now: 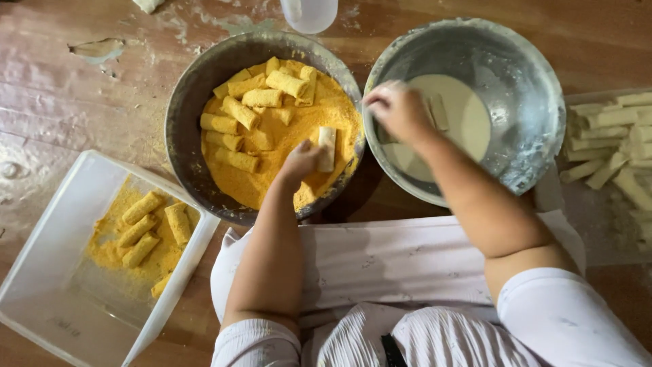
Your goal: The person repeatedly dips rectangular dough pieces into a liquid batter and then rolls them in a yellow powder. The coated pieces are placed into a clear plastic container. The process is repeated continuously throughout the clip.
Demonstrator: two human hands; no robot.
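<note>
Worn reddish-brown wooden counter, dusted white in patches, under everything. On it, two round grey metal bowls side by side and touching at the rims: left bowl heaped with orange-yellow crumbs and crumb-coated rolls, right bowl holding a pool of pale cream batter. Lower left, a clear rectangular plastic tub, tilted on the diagonal, carrying a few coated rolls on a scatter of crumbs. Far right, a tray of pale uncoated rolls, partly cut off by the frame edge. Top centre, the base of a translucent plastic cup, just beyond the bowls. White cloth across the lap between both forearms.

Left arm stretched straight forward from a white sleeve, forearm bare, left hand palm down over the near side of the crumb bowl, fingers curled loosely; grip released, fingertips resting against one pale, still uncoated roll lying upright on the crumbs at the bowl's right side.

Right arm angled up and leftward across the batter bowl's near rim, wrist bent, right hand hovering over the batter's left edge, blurred; fingers bunched downward, grip state impossible to tell. One pale roll lying in the batter just beside that hand.
</note>
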